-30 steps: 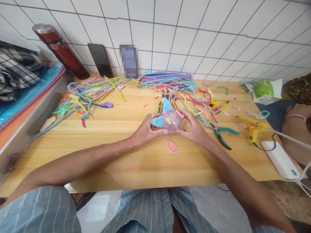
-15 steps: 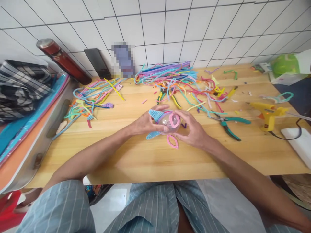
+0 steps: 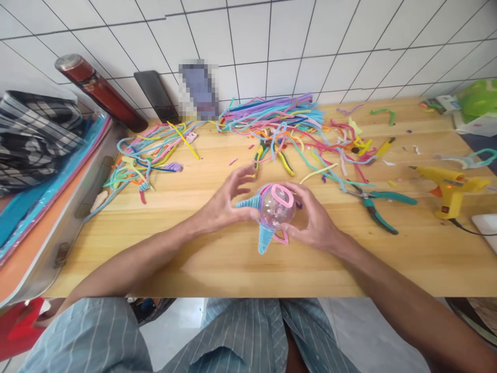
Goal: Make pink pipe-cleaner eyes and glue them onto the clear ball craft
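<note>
My right hand (image 3: pixel 313 218) grips a clear ball (image 3: pixel 275 213) from its right side, thumb below and fingers behind. A pink pipe-cleaner loop (image 3: pixel 291 200) lies against the upper front of the ball. Two pointed light-blue pipe-cleaner pieces, an upper one (image 3: pixel 248 201) and a lower one (image 3: pixel 266 239), stick out on its left. My left hand (image 3: pixel 221 203) is open beside them, fingers raised and spread, its thumb over the upper blue piece and touching or close to the ball. Partly hidden under the ball, a second pink loop (image 3: pixel 287 238) lies on the table.
Pipe cleaners lie in a bundle (image 3: pixel 272 114) at the back and a loose pile (image 3: pixel 134 155) at left. Yellow-handled pliers (image 3: pixel 285 161), teal-handled pliers (image 3: pixel 382 215) and a yellow glue gun (image 3: pixel 446 189) surround the hands. A red flask (image 3: pixel 103 93) leans by the wall.
The ball has turned, so the lower blue piece now points down toward me. My left hand has loosened, its fingers lifting away to the left, while my right hand keeps hold.
</note>
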Motion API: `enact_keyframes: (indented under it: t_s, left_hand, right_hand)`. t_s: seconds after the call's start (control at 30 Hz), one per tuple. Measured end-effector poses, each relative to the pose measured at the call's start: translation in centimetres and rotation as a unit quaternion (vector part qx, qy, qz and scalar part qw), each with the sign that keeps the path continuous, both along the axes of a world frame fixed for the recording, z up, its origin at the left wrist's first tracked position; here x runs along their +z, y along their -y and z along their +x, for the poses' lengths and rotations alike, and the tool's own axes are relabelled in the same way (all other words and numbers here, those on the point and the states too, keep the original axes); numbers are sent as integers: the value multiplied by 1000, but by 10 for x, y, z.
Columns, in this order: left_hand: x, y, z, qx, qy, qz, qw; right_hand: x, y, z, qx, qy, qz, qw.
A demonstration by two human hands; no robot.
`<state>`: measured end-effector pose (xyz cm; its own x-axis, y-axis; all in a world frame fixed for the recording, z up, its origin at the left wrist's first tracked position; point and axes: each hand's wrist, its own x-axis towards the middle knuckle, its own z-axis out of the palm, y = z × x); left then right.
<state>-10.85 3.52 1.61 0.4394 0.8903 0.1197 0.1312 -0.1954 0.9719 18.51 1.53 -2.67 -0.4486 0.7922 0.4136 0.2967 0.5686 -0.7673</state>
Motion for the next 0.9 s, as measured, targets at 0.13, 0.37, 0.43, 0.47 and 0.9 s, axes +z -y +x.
enact_keyframes:
  t_s: [0.13, 0.37, 0.43, 0.47, 0.9]
  left_hand:
    - [36, 1, -14, -33, -88, 151, 984]
    - [47, 6, 15, -125, -202, 240, 941]
    - [43, 4, 16, -120, -215, 241, 939]
    - [41, 3, 16, -118, -218, 246, 937]
    - [57, -5, 8, -168, -194, 262, 930]
  right_hand:
    - [-3, 0, 1, 12, 20, 6, 1000]
    - [-5, 0, -2, 3, 31, 10, 999]
    - [-4, 1, -2, 3, 32, 10, 999]
    - [-4, 1, -2, 4, 33, 10, 999]
    - [-1, -2, -4, 10, 28, 18, 999]
